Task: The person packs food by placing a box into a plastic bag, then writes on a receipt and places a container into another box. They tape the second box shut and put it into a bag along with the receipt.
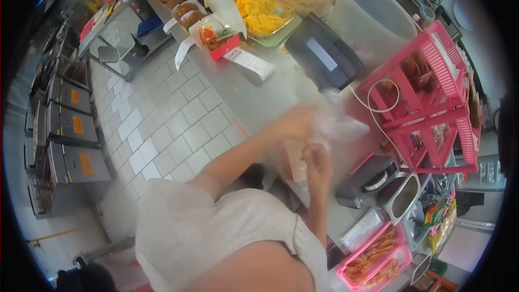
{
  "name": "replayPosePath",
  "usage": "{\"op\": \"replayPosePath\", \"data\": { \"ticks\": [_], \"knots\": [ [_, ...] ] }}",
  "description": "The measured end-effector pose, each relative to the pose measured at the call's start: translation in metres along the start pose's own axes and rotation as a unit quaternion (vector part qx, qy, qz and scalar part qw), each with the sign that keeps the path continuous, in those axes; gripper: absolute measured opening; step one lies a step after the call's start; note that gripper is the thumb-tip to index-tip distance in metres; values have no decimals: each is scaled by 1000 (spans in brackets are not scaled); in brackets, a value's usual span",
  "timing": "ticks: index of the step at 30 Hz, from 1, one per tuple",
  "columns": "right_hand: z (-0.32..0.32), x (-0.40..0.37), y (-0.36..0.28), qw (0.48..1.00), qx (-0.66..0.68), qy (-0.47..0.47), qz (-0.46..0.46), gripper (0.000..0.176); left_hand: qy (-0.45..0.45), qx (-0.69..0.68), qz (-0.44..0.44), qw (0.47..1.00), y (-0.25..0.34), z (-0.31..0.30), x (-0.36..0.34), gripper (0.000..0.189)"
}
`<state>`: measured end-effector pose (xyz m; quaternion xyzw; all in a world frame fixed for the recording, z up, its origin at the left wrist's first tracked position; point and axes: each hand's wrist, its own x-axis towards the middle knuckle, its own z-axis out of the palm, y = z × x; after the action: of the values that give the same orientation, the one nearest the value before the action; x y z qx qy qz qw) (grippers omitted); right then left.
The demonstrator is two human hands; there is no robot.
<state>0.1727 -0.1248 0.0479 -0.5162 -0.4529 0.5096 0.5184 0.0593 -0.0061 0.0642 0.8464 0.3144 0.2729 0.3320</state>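
My left hand (pixel 296 123) is smeared by motion over the steel counter, beside a clear plastic bag (pixel 348 125); its fingers cannot be made out. Closer to my body, my right hand (pixel 317 158) is raised with its fingers curled together, and whatever they pinch, if anything, is too small to name. Under and between the hands lies a pale, flat, box-like item (pixel 296 161), partly hidden. A dark tablet-like device (pixel 324 54) with a white label stands beyond the bag.
Pink racks (pixel 427 103) and a looped white cable (pixel 385 109) stand right. A black device (pixel 367 181), steel pan (pixel 404 197) and pink basket (pixel 403 254) sit lower right. Beyond are a yellow food tray (pixel 259 13), open food boxes (pixel 213 35), a receipt (pixel 250 64) and large tubs (pixel 373 16).
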Motion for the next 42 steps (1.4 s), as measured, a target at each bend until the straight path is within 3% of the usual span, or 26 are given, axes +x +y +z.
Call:
{"op": "replayPosePath", "data": {
  "ticks": [2, 3, 4, 5, 7, 8, 10, 14, 16, 19, 21, 23, 25, 27, 29, 30, 32, 33, 34, 36, 37, 38, 39, 42],
  "knots": [
    [24, 10, -6, 987, -117, 63, -85, 7, 53, 161, 120, 978, -52, -39, -13, 49],
    [28, 7, -5, 990, -100, 80, -66, 11, 158, 114, 70, 978, -74, -51, -23, 57],
    [31, 3, -3, 988, -102, 87, -71, 11, 123, 12, -219, 968, -85, -72, -29, 60],
    [32, -3, -1, 986, -63, 147, -55, 11, 202, -135, -332, 912, -114, -84, -36, 57],
    [29, -19, 4, 968, -37, 246, -26, 11, 363, -210, -442, 793, -170, -82, -40, 52],
    [24, -28, 7, 957, -48, 287, -15, 11, 353, -211, -444, 796, -185, -79, -41, 52],
    [10, -48, 15, 937, -48, 347, -8, 12, 453, -456, -423, 638, -209, -76, -34, 43],
    [-5, -67, 10, 876, -110, 470, 1, 13, 499, -477, -383, 613, -222, -75, -3, 35],
    [-6, -72, 7, 853, -136, 504, -8, 15, 592, -513, -375, 496, -215, -83, 8, 22],
    [2, -73, -2, 834, -245, 495, -17, 15, 569, -511, -388, 514, -215, -74, 2, 14],
    [4, -76, -2, 836, -247, 490, -20, 15, 470, -519, -235, 674, -198, -58, -22, 11],
    [5, -76, -1, 843, -247, 477, -22, 14, 359, -416, -209, 809, -155, -60, -49, 9],
    [7, -80, -2, 844, -221, 485, -57, 13, 282, -334, -146, 888, -90, -77, -66, 9],
    [6, -84, -5, 838, -227, 494, -51, 15, 130, -220, -78, 964, -35, -108, -81, 12],
    [-3, -89, -11, 812, -246, 528, -31, 19, -101, -186, -12, 977, -12, -121, -87, 17],
    [-14, -89, -11, 790, -257, 556, -18, 22, -132, -195, 10, 972, -1, -110, -87, 17],
    [-63, -93, 21, 722, -349, 597, -34, 31, -305, -189, 117, 926, 24, -81, -81, 15],
    [-91, -95, 40, 722, -360, 590, -10, 33, -344, -174, 155, 910, 33, -57, -78, 17],
    [-112, -96, 48, 728, -370, 577, 12, 36, -375, -158, 189, 894, 41, -29, -78, 18],
    [-115, -88, 16, 790, -304, 502, 181, 42, -401, -189, 237, 864, 51, 22, -72, 22],
    [-120, -83, 14, 785, -300, 512, 179, 42, -419, -198, 255, 849, 53, 47, -64, 23],
    [-123, -82, 14, 823, -235, 480, 190, 42, -436, -208, 270, 833, 53, 72, -56, 25],
    [-126, -81, 15, 857, -169, 445, 199, 42, -423, -212, 240, 848, 51, 100, -49, 25],
    [-136, -79, 20, 880, -162, 408, 182, 39, -376, -221, 173, 883, 34, 180, -30, 24]
  ]
}}
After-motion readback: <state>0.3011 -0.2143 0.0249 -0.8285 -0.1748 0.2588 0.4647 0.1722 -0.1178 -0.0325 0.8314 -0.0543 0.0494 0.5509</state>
